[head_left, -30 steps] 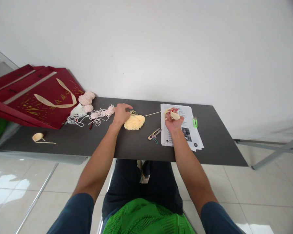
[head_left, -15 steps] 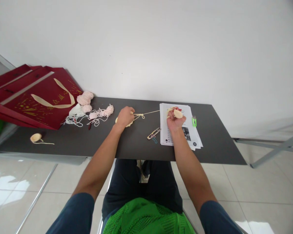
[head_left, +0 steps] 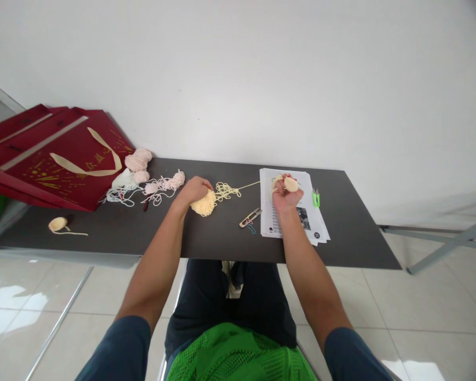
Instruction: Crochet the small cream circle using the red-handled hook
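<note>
My left hand (head_left: 195, 188) is curled against the upper left side of a pale yellow ball of yarn (head_left: 204, 203) on the table. Some fingertips are hidden. Loose loops of yellow yarn (head_left: 227, 191) lie right of the ball, and a strand runs from them toward my right hand (head_left: 286, 198). That hand is closed, palm turned up, over the printed sheets (head_left: 270, 214). In it sits a small cream crocheted piece (head_left: 291, 184), with a bit of something red, perhaps a crochet hook, showing behind.
Thread snips (head_left: 249, 218) and small stitch markers (head_left: 250, 227) lie left of the papers; a green-handled tool (head_left: 316, 198) lies right. Pink yarn (head_left: 138, 159), white yarn (head_left: 122, 182), a cream crocheted cup (head_left: 57, 224) and red gift bags (head_left: 75, 159) are at left.
My left hand has shifted slightly left, uncovering the yellow ball. More loose yarn loops now lie beside it. My right hand has barely moved.
</note>
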`<move>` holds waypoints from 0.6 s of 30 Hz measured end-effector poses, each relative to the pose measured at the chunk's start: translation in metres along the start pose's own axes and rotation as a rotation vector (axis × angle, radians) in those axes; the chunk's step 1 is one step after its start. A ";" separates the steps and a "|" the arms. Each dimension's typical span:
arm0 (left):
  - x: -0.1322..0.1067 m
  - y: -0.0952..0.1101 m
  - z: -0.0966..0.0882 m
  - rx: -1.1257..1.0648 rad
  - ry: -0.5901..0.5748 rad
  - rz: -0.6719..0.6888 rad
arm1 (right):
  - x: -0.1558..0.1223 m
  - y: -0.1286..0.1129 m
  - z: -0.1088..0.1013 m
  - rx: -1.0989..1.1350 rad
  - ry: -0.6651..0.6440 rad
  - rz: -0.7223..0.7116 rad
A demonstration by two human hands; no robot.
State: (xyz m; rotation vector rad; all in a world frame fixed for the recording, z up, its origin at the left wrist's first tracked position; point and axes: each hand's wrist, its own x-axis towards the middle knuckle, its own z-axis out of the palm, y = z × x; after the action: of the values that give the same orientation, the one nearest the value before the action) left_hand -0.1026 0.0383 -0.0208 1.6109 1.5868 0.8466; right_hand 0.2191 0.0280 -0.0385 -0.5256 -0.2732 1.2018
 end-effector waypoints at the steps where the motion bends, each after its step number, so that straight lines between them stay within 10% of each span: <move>1: 0.000 0.006 0.002 0.048 0.029 0.024 | 0.000 0.000 0.000 0.000 -0.005 0.000; 6: -0.006 0.049 0.019 0.261 0.022 0.342 | 0.000 0.001 0.000 0.022 -0.022 -0.002; 10: -0.008 0.059 0.039 0.279 -0.173 0.294 | 0.000 0.000 -0.001 0.035 -0.028 -0.005; 18: -0.011 0.046 0.047 -0.024 -0.185 0.205 | 0.005 0.000 -0.006 -0.015 -0.043 0.001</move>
State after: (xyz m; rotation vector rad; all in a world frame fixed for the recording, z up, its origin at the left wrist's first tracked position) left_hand -0.0385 0.0258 -0.0071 1.8014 1.2952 0.7921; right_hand 0.2235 0.0314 -0.0437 -0.5136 -0.3188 1.2139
